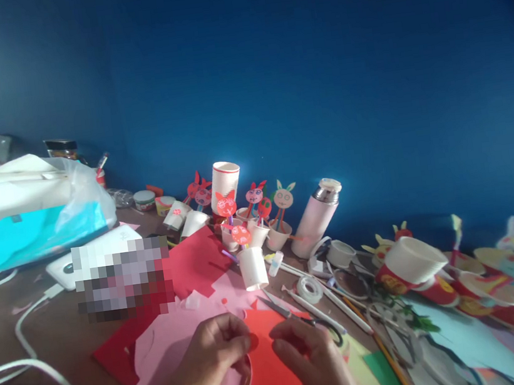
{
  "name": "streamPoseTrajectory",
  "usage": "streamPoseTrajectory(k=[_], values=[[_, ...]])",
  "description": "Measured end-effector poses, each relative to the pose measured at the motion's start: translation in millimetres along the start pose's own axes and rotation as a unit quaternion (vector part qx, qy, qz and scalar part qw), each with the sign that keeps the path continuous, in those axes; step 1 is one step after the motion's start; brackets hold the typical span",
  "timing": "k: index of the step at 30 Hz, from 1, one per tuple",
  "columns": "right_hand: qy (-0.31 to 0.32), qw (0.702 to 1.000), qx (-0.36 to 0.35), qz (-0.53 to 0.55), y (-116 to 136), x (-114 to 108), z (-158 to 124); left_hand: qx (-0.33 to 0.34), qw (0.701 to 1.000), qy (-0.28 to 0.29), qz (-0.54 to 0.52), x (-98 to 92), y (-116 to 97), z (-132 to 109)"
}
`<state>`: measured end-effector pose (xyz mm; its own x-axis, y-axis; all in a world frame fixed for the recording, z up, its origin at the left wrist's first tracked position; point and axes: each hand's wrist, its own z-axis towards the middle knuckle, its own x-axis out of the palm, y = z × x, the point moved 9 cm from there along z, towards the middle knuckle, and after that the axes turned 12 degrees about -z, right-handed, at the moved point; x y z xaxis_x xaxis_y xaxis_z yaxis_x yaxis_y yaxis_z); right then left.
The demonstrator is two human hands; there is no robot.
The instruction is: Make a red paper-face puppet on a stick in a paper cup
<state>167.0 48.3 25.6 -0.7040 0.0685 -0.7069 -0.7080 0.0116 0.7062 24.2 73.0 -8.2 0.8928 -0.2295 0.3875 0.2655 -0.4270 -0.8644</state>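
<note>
My left hand (221,349) is closed in a pinch over the papers, with a small dark-red paper piece (254,342) at its fingertips. Just to the right, my right hand (309,353) has its fingers bent, thumb and forefinger slightly apart, and nothing visible between them. Beneath both hands lies a red paper sheet (275,382), overlapping pink paper (165,356). A roll of clear tape (235,381) or similar round piece shows under my left hand, partly hidden. Scissors (279,308) lie beyond my right hand, their dark handles partly behind it.
A white paper cup (253,269) stands ahead, before several cups with paper animal faces (283,198). Behind are a thermos (315,219) and a tape roll (309,289). Red-patterned cups (413,263) crowd the right. Leftward are a power bank (99,254), a cable (28,361) and a plastic bag (88,183).
</note>
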Motion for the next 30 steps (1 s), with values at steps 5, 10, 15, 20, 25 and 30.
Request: streamPoseTrajectory(k=[5, 10, 15, 20, 25, 30], values=[[0.022, 0.998, 0.019, 0.062, -2, 18, -4, 0.001, 0.999, 0.036, -0.015, 12.0, 11, -3], [0.020, 0.998, 0.003, 0.052, 0, 24, -5, 0.014, 0.999, 0.032, -0.008, 11.2, 16, -4], [0.023, 0.997, 0.014, 0.069, -2, 26, -6, 0.003, 0.999, 0.046, -0.009, 12.1, 21, -3], [0.020, 0.996, 0.029, 0.080, -3, 26, -8, -0.005, 0.999, 0.053, 0.002, 13.5, 17, -4], [0.015, 0.993, 0.042, 0.110, -7, 29, -8, 0.001, 0.999, 0.043, 0.025, 11.0, 16, -4], [0.003, 0.989, 0.052, 0.138, -10, 32, -8, 0.001, 0.999, 0.036, 0.032, 9.4, 17, -6]])
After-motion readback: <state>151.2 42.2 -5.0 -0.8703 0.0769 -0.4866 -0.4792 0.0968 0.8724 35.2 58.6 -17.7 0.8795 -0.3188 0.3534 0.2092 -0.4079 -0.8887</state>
